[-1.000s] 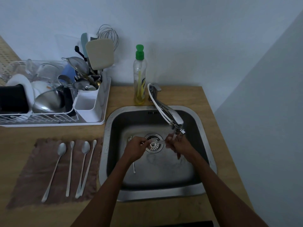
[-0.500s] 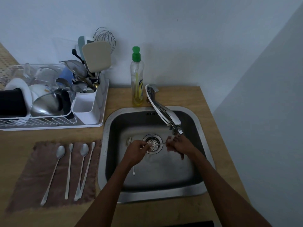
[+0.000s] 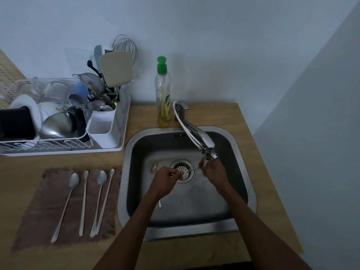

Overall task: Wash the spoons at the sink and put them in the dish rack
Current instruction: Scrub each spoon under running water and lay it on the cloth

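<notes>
Both my hands are over the steel sink, below the faucet spout. My left hand pinches the bowl end of a long thin spoon above the drain. My right hand grips its handle end under the spout. Another spoon lies on the sink floor, mostly hidden by my left arm. Several long spoons lie side by side on a brown cloth left of the sink. The white dish rack stands at the back left.
The rack holds plates, a steel bowl, a black cup and a white cutlery caddy crowded with utensils. A dish soap bottle with a green cap stands behind the sink beside the faucet base. Walls close in at the back and right.
My hands have stayed over the drain with the spoon between them, shifting only slightly. The view has moved a little.
</notes>
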Demonstrator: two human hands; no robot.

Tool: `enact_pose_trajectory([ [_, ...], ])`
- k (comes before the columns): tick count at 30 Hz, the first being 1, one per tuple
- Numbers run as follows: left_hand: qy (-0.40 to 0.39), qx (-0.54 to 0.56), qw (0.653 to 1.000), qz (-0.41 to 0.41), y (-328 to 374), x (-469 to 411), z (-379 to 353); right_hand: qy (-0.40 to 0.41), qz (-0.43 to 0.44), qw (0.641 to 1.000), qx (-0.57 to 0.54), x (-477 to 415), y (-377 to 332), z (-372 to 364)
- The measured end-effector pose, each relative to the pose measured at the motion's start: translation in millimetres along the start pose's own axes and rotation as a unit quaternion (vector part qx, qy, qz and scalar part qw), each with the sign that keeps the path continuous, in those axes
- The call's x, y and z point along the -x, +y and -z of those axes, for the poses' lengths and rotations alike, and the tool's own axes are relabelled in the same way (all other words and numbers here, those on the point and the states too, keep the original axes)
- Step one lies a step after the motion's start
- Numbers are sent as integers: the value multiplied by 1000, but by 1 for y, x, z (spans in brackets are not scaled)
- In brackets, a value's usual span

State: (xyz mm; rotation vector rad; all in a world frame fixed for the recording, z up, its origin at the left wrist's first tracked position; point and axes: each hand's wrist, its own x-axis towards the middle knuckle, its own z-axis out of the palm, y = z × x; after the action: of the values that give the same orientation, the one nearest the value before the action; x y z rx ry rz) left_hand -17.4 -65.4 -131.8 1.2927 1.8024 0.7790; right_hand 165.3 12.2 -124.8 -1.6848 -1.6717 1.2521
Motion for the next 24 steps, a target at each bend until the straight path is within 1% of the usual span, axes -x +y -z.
enact_pose_trajectory([
  [1, 1, -4, 1000, 1, 1, 0, 0, 14, -1, 1000, 10, 1, 2, -3],
  [3, 7, -10, 1000, 7, 2, -2, 3, 4, -13, 999, -33, 3, 2, -4],
  [5, 4, -20, 1000, 11, 2, -3, 10, -85, -17, 995, -51, 4, 3, 4],
  [7, -20, -33, 999, 13, 3, 0, 16, -175, 23, 984, 29, -5, 7, 14],
  [9, -35, -33, 999, 11, 4, 4, 19, -229, 32, 969, 87, -12, 4, 21],
  [10, -35, -27, 999, 11, 4, 5, 19, -241, 34, 966, 82, -13, 2, 23],
  [12, -34, -11, 999, 13, 7, 7, 18, -229, 14, 973, 17, -6, -6, 23],
  [13, -29, -4, 999, 13, 10, 9, 15, -195, 5, 981, -23, -1, -8, 20],
  [15, -13, -6, 1000, 14, 21, 14, 4, -75, -23, 992, -95, 1, -2, 9],
  [16, -8, -12, 1000, 17, 26, 18, -6, -11, -46, 992, -120, 0, 3, 3],
  [17, -6, -21, 1000, 21, 30, 24, -17, 29, -72, 987, -141, 1, 5, -3],
  [18, -4, -25, 999, 34, 32, 31, -27, 42, -105, 978, -174, 2, 7, -7],
  [19, 1, -22, 998, 52, 31, 38, -36, 24, -137, 967, -215, 3, 9, -11],
  [21, 22, -6, 997, 80, 23, 49, -48, -37, -164, 948, -269, 7, 12, -11],
  [22, 31, 1, 996, 87, 20, 54, -50, -61, -171, 946, -270, 7, 11, -9],
  [24, 37, 20, 994, 99, 18, 60, -55, -73, -180, 949, -248, 3, 12, -4],
])
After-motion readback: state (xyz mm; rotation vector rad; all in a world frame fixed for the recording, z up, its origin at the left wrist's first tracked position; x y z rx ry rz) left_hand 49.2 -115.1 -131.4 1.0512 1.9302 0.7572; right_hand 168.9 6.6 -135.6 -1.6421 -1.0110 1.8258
